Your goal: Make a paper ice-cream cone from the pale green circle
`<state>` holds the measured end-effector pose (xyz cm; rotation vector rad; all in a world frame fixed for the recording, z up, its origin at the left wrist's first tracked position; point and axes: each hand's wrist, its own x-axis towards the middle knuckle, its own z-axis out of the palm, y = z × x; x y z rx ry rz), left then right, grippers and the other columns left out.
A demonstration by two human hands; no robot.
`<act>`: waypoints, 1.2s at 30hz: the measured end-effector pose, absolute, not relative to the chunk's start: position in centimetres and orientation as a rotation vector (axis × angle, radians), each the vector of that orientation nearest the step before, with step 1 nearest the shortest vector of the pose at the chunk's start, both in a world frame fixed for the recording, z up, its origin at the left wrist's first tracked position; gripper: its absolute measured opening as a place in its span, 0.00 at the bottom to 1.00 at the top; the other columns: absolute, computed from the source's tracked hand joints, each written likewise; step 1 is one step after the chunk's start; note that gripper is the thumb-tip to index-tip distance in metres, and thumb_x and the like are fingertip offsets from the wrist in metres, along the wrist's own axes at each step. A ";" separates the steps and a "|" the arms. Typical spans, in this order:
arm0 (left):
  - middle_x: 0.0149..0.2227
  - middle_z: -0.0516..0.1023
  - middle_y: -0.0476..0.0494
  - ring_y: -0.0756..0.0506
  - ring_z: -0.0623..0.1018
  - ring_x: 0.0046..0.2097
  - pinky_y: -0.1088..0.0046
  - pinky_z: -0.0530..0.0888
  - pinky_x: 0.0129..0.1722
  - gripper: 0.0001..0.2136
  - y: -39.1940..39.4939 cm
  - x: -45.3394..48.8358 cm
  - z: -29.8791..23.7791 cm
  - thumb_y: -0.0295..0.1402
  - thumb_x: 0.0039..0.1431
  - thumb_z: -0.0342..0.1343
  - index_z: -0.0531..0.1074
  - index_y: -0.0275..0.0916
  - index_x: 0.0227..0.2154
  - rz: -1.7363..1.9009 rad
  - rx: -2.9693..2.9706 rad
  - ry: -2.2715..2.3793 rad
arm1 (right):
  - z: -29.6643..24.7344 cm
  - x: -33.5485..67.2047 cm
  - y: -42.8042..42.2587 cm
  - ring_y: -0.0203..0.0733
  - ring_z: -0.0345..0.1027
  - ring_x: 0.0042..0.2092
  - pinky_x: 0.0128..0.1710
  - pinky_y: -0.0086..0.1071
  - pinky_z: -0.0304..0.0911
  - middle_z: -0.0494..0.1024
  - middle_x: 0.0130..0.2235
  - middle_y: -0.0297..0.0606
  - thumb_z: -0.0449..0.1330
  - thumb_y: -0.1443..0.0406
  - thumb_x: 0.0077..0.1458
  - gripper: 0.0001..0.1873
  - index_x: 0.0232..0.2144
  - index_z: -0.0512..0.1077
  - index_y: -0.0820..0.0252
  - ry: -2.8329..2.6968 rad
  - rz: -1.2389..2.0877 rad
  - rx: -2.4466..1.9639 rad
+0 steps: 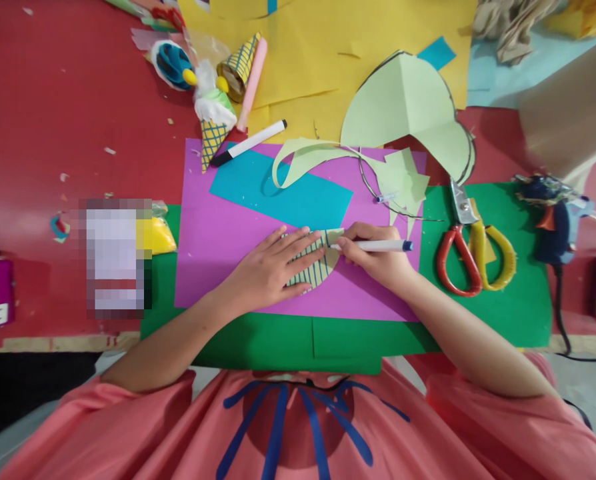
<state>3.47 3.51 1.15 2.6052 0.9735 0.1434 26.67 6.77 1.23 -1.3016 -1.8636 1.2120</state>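
Red worktop [53, 150] crowded. Scissors [477, 243] on green sheet [528, 287], right; glue gun [558, 230] beyond. Paper cones and pink marker [254, 83] upper left. Light-green offcut [408, 183] and blue paper [298, 197] beyond hands. Light-green paper piece [318, 272] on purple sheet [198, 227]: curved edge, dark-blue stripes, partly hidden under left hand [265, 270], flat, fingers spread. Right hand [382, 263] pinches white marker [383, 246], tip at piece.

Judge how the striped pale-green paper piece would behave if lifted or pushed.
The striped paper piece is probably light and floppy, looking thin. Because it lies flat, its edge may be fiddly to lift. It would likely slide on the purple sheet once the left hand lets go, as no fastening shows.
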 end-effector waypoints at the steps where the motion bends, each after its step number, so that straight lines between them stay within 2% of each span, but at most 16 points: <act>1: 0.66 0.55 0.38 0.39 0.54 0.67 0.51 0.53 0.66 0.26 3.5 3.5 1.1 0.39 0.64 0.50 0.56 0.39 0.63 0.140 2.607 0.974 | 1.3 26.7 6.8 0.30 0.58 0.21 0.23 0.27 0.53 0.69 0.19 0.31 0.57 0.63 0.56 0.13 0.21 0.68 0.62 -1.875 1.203 -1.300; 7: 0.66 0.56 0.38 0.38 0.55 0.67 0.51 0.54 0.65 0.26 3.5 3.6 1.1 0.40 0.64 0.50 0.56 0.39 0.63 0.139 2.608 0.975 | 1.4 26.7 6.9 0.29 0.54 0.20 0.20 0.26 0.49 0.65 0.16 0.30 0.57 0.64 0.55 0.15 0.18 0.67 0.63 -1.914 1.240 -1.271; 12: 0.67 0.55 0.38 0.39 0.54 0.67 0.51 0.54 0.65 0.26 3.6 3.5 1.1 0.41 0.65 0.47 0.56 0.39 0.63 0.120 2.620 0.976 | 1.4 26.7 6.7 0.30 0.58 0.21 0.22 0.26 0.52 0.67 0.18 0.30 0.57 0.64 0.55 0.13 0.20 0.68 0.62 -1.847 1.277 -1.306; 18: 0.66 0.56 0.38 0.38 0.55 0.67 0.51 0.53 0.65 0.26 3.5 3.6 1.1 0.39 0.64 0.50 0.56 0.40 0.63 0.132 2.613 0.982 | 1.3 26.7 6.3 0.31 0.59 0.21 0.22 0.27 0.53 0.69 0.19 0.32 0.57 0.64 0.56 0.13 0.21 0.68 0.62 -1.806 1.278 -1.335; 31: 0.66 0.56 0.37 0.38 0.55 0.67 0.50 0.52 0.65 0.26 3.4 3.5 1.1 0.40 0.65 0.48 0.55 0.39 0.63 0.138 2.630 0.984 | 1.2 26.7 6.3 0.30 0.57 0.21 0.22 0.27 0.53 0.68 0.19 0.31 0.57 0.63 0.56 0.13 0.22 0.68 0.61 -1.827 1.250 -1.324; 36: 0.65 0.58 0.37 0.38 0.56 0.67 0.49 0.53 0.65 0.27 3.5 3.5 1.1 0.38 0.63 0.51 0.55 0.39 0.63 0.153 2.607 0.982 | 1.3 26.8 6.3 0.29 0.54 0.21 0.22 0.27 0.51 0.66 0.18 0.30 0.57 0.63 0.56 0.15 0.19 0.66 0.61 -1.893 1.240 -1.300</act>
